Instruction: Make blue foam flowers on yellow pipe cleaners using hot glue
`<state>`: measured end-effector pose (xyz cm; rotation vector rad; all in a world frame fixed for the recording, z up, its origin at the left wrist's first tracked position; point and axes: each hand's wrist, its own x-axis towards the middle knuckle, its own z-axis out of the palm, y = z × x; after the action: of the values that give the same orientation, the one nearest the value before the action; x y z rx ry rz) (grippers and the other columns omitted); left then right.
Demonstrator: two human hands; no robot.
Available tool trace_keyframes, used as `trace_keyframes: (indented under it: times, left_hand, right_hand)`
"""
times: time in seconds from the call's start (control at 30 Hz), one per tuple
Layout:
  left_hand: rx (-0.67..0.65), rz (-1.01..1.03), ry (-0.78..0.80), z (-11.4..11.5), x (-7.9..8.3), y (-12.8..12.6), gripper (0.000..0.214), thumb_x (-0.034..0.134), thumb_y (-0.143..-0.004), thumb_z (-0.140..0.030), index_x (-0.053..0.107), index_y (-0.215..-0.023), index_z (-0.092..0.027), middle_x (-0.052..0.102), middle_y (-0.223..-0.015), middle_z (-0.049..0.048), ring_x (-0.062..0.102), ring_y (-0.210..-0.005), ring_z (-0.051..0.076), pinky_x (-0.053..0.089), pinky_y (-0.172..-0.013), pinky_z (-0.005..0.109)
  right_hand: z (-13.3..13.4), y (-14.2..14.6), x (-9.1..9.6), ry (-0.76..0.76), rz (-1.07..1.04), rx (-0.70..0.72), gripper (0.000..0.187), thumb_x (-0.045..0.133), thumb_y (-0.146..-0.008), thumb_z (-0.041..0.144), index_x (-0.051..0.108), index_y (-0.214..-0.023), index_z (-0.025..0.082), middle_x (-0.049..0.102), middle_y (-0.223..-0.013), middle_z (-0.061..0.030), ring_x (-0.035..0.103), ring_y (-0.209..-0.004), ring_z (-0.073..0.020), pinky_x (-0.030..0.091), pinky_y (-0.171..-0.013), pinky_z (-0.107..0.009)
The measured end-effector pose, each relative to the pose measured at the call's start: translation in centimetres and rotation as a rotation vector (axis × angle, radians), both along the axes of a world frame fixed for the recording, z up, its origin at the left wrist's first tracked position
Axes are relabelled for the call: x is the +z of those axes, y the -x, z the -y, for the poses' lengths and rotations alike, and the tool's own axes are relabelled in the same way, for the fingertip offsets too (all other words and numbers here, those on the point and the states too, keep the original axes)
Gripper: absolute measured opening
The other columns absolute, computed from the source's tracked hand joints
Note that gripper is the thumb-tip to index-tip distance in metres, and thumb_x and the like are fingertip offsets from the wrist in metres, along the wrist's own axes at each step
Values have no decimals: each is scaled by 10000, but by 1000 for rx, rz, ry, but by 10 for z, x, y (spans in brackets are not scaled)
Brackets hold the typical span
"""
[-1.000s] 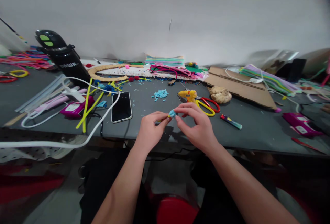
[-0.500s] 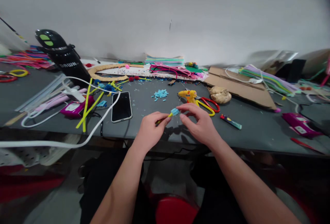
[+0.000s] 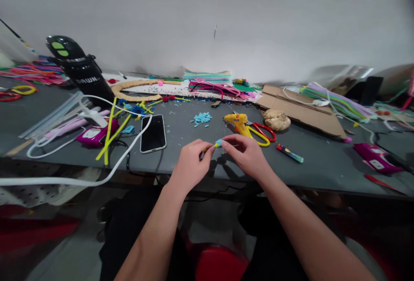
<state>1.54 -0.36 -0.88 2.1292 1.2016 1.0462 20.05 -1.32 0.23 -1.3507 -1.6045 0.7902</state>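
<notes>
Blue-and-yellow piece [image 3: 218,143] held up over the near part of the desk [image 3: 172,156], yellow stem towards eight o'clock, blue end towards two. Left hand [image 3: 193,164] pinching the yellow stem between thumb and fingers; right hand [image 3: 248,154] with thumb and fingertips brought together on the blue end, partly covering it. Against half a second ago: right thumb, then apart from the blue end, now up against it; blue end, then more exposed, now less so; left-hand hold on the stem much as before. Pile of blue bits [image 3: 202,118] and other desk items just where seen earlier.

Around the piece, with twelve o'clock away from the body: blue bits at eleven; yellow glue gun [image 3: 238,121] at one, overlapping red-and-yellow scissors [image 3: 265,144]; tan lump [image 3: 276,119] between two and three; brown cardboard [image 3: 300,110] at two; small colourful tube [image 3: 290,154] at three. Dark-screened phone [image 3: 153,133] at nine, crossed yellow strips [image 3: 110,136] farther out that way, tilted black bottle [image 3: 87,76] at ten. Pink bundle [image 3: 211,86] at twelve, near a pale wall [image 3: 207,18]. Dark grey desktop, scattered with scraps. Red stool [image 3: 221,263] at six, below desk level.
</notes>
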Motion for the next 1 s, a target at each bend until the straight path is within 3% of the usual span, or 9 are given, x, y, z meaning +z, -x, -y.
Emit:
trace_keyframes:
  times: [0.3,0.77,1.0]
  left_hand:
    - [-3,9,7,2,3,-2,181,554,-935,-240,704,-864,-170,630,-772,16,555,-697,126,394,-667,258]
    - [-9,1,21,3,5,-1,181,562,-923,-233,715,-848,-172,626,-744,11,536,-663,118,381,-635,255]
    - [-16,25,25,3,3,-1,199,551,-928,-256,714,-847,-174,630,-739,19,525,-639,126,375,-621,265]
  right_hand:
    - [-2,0,-9,-16,1,-14,216,673,-839,368,741,-915,177,757,-869,-54,704,-779,-184,567,-721,-289]
    - [1,-3,-1,-16,35,-18,226,649,-848,352,753,-922,166,767,-871,-56,705,-756,-181,567,-698,-275]
    - [0,0,-5,-22,26,-1,215,667,-837,346,748,-932,172,766,-882,-61,715,-795,-197,581,-764,-318]
